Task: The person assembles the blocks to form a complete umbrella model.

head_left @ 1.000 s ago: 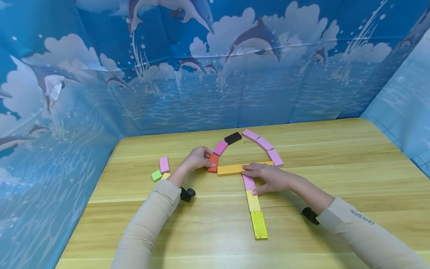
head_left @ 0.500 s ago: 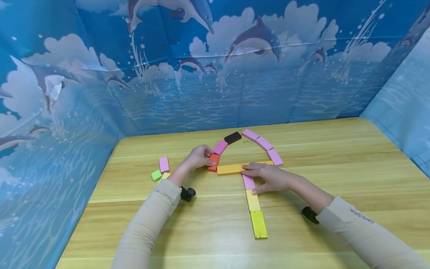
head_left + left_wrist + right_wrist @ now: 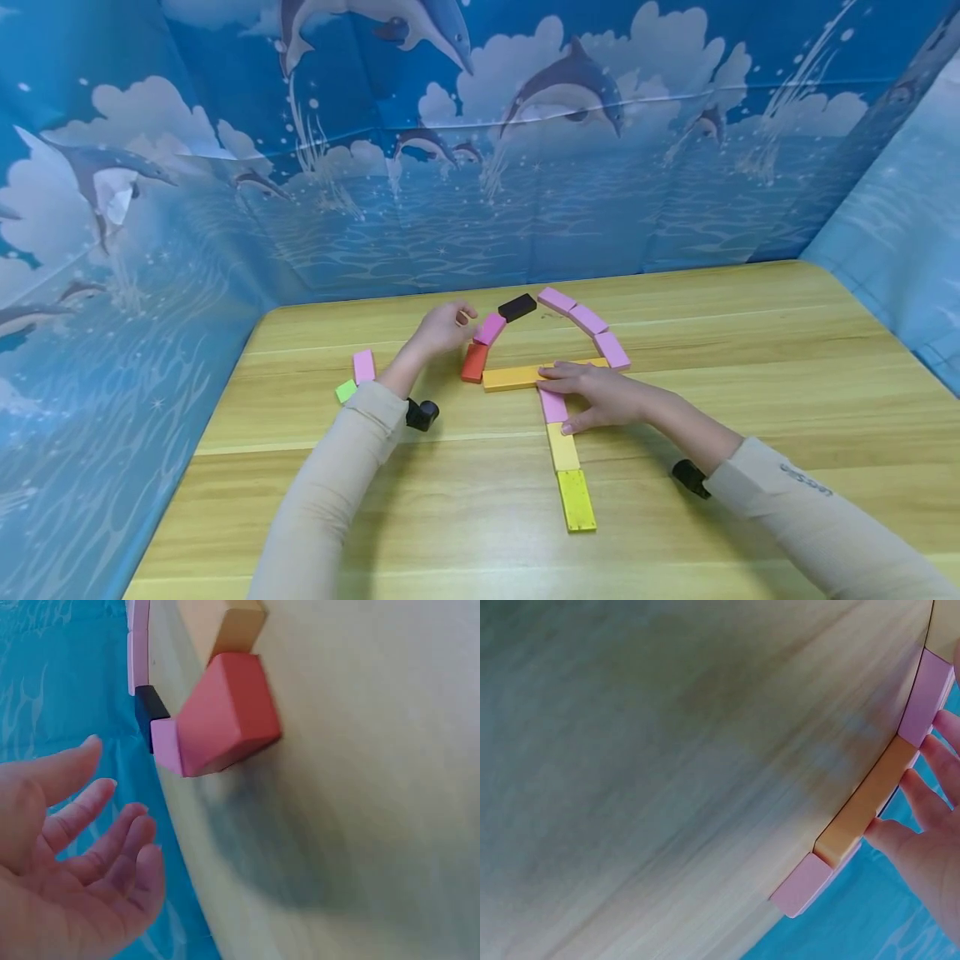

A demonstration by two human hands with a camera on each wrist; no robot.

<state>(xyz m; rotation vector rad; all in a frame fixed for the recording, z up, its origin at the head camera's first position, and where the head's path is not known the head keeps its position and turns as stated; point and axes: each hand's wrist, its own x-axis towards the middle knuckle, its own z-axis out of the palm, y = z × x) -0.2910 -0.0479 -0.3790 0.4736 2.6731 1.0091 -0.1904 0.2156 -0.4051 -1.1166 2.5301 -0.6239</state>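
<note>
My left hand [image 3: 444, 327] holds nothing; its loosely bent fingers hover just left of a pink block [image 3: 491, 328] and above a red block [image 3: 474, 363]. In the left wrist view the red block [image 3: 229, 716] stands apart from the fingers. With fingers spread, my right hand [image 3: 603, 393] rests on the row of orange blocks [image 3: 513, 378] and beside the pink block [image 3: 553, 407] below it. A pale yellow block [image 3: 563, 447] and a bright yellow block [image 3: 577, 501] continue that column downward. In the right wrist view the fingertips touch an orange block [image 3: 866, 799].
A black block [image 3: 517, 307] and several pink blocks [image 3: 588, 319] curve above the orange row. Off to the left lie a pink block [image 3: 363, 366] and a green block [image 3: 346, 391], partly beside the left sleeve. A blue dolphin-print curtain [image 3: 450, 217] borders the wooden table [image 3: 750, 350].
My left hand has let go of the red block and moved up and slightly left. The red block stays tilted below the pink one. My right hand keeps its place.
</note>
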